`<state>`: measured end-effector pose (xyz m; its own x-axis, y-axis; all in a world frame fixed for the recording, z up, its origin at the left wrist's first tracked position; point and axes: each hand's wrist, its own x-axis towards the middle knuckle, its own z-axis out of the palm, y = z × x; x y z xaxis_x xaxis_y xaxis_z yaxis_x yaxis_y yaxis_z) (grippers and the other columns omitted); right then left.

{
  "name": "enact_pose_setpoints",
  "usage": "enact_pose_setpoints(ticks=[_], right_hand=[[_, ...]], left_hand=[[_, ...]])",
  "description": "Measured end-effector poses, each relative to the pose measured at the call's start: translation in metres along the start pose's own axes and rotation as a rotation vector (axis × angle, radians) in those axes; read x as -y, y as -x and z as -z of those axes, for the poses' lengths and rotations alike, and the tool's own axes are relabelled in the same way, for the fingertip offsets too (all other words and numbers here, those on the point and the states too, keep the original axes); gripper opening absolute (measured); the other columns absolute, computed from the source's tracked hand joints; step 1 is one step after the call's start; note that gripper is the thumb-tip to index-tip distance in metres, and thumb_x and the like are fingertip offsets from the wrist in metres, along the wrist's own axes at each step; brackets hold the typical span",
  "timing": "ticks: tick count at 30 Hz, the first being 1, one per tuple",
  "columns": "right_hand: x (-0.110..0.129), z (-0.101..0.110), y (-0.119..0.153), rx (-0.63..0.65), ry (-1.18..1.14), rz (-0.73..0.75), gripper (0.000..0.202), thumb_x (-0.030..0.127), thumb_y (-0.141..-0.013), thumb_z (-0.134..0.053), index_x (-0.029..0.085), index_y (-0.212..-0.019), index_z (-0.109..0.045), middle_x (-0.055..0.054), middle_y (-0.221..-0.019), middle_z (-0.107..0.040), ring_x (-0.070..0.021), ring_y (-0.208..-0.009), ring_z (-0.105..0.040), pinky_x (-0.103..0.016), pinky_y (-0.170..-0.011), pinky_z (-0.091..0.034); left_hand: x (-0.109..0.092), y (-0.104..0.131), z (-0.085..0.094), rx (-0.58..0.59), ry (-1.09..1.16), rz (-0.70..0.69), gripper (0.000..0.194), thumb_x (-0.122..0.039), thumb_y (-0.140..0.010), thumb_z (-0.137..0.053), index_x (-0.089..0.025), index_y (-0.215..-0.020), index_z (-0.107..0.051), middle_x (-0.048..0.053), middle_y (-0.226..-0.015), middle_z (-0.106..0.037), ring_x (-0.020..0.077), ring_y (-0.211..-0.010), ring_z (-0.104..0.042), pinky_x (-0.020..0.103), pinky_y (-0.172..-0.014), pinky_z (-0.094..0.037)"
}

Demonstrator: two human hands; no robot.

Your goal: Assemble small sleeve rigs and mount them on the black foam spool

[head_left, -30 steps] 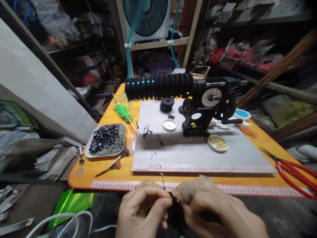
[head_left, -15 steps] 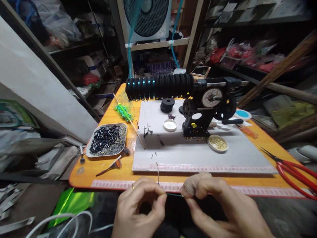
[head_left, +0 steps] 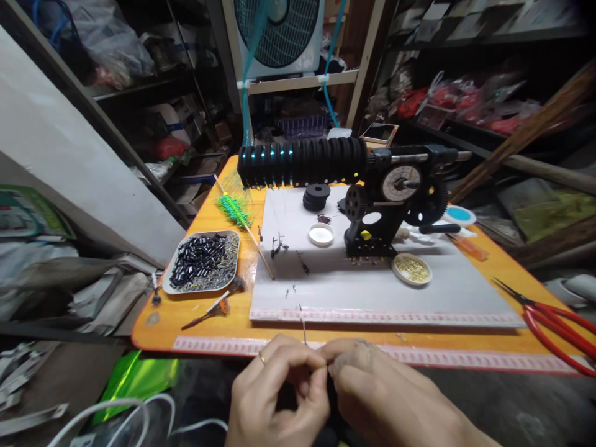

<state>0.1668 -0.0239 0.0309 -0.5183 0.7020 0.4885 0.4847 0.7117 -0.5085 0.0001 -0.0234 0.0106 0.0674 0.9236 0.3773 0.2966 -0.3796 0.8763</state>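
At the front edge of the bench (head_left: 233,326), the left hand (head_left: 279,391) and right hand (head_left: 386,391) have their fingers pinched together, hiding whatever is between, while a thin stick (head_left: 303,326) pokes up behind the left fingers, its bottom covered.

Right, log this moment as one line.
left hand: pinched | right hand: pinched, against left | between them: too hidden to tell | left side: white tray of black tubes | right side: red-handled scissors
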Motion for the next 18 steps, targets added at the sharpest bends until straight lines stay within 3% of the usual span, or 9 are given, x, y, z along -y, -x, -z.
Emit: enact_pose_setpoints(ticks=[2,6,13,18], right_hand=[[-0.001,-0.005,0.004,-0.085,-0.084,-0.062,0.015,0.009,-0.094,-0.046,0.021,-0.097,-0.054,-0.002,-0.08,-0.064,-0.0132,-0.077,-0.066,-0.018,-0.073,-0.057],[0.0,-0.007,0.006,-0.205,-0.091,-0.134,0.023,0.002,-0.087,-0.049,0.023,-0.097,-0.049,0.001,-0.077,-0.062,-0.0107,-0.067,-0.062,-0.018,-0.07,-0.055],[0.002,-0.007,0.007,-0.257,-0.12,-0.114,0.028,-0.002,-0.083,-0.053,0.022,-0.097,-0.049,0.001,-0.081,-0.065,-0.0101,-0.072,-0.066,-0.017,-0.079,-0.054],[0.001,-0.005,0.013,-0.205,-0.234,-0.11,0.027,-0.002,-0.083,-0.055,0.022,-0.095,-0.05,0.0,-0.088,-0.067,-0.0098,-0.079,-0.068,-0.013,-0.077,-0.054]], left_hand=[[-0.001,0.0,0.001,0.021,0.047,0.03,0.021,-0.003,-0.076,-0.058,-0.022,-0.077,-0.065,-0.004,-0.069,-0.064,0.0085,-0.058,-0.059,0.015,-0.054,-0.047],[-0.001,0.001,0.002,0.044,0.134,0.064,0.021,-0.003,-0.075,-0.059,-0.022,-0.076,-0.068,-0.003,-0.07,-0.066,0.0096,-0.062,-0.062,0.016,-0.057,-0.048],[-0.001,0.002,-0.001,0.024,0.174,0.086,0.019,-0.006,-0.077,-0.061,-0.023,-0.077,-0.07,-0.002,-0.07,-0.067,0.0098,-0.061,-0.062,0.016,-0.056,-0.049],[-0.001,0.002,-0.002,0.013,0.119,0.068,0.019,-0.004,-0.074,-0.058,-0.022,-0.073,-0.066,-0.003,-0.066,-0.061,0.0086,-0.057,-0.057,0.016,-0.053,-0.045]])
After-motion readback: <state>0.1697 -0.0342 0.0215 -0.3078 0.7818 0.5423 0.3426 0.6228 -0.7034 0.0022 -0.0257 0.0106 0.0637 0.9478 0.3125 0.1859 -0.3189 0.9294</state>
